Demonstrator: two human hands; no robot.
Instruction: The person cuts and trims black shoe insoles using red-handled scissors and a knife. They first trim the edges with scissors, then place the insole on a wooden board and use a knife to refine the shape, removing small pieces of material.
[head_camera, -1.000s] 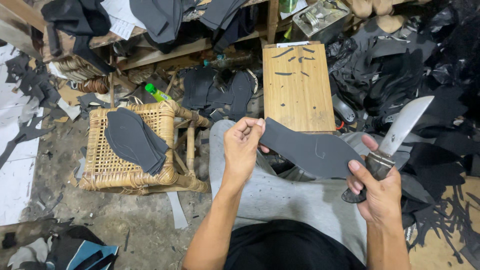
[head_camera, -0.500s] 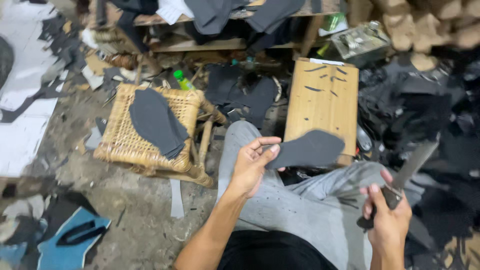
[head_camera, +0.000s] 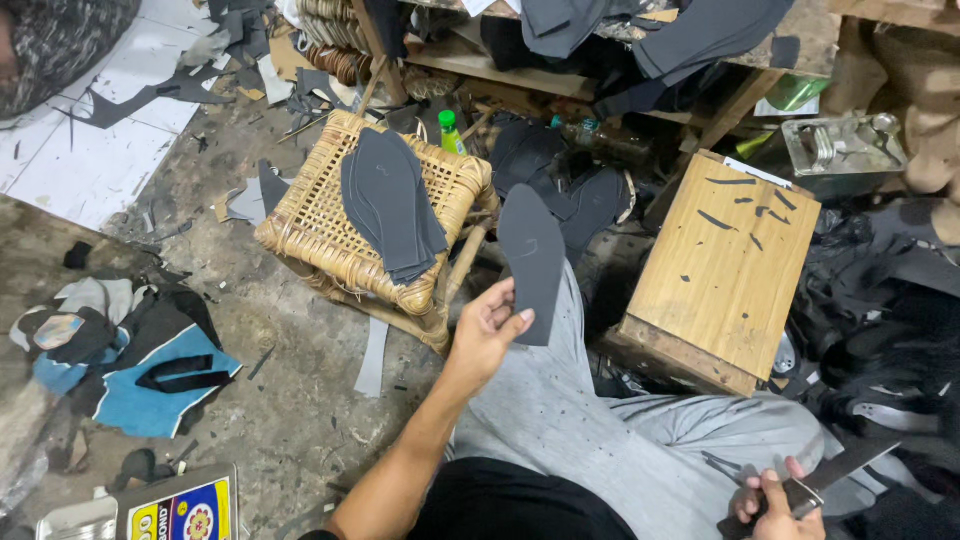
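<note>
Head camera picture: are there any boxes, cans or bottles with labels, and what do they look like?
Printed package: bottom left on the floor, flat, yellow and blue with a flower picture.
Green bottle: behind the wicker stool, small, green cap.
Metal tin: top right, rectangular, shiny silver, no label readable.

1. wicker stool (head_camera: 330, 225): stands on the concrete floor (head_camera: 290, 400), carrying a stack of dark sole cut-outs (head_camera: 390, 200).
2. wooden block (head_camera: 725, 265): right of the stool, top face marked with dark cuts.
3. green bottle (head_camera: 451, 131): upright just behind the stool.
4. metal tin (head_camera: 840, 145): behind the block.
5. blue sandal (head_camera: 160, 385): on the floor at left, among scraps.
6. white sheets (head_camera: 90, 160): flat at upper left.
</note>
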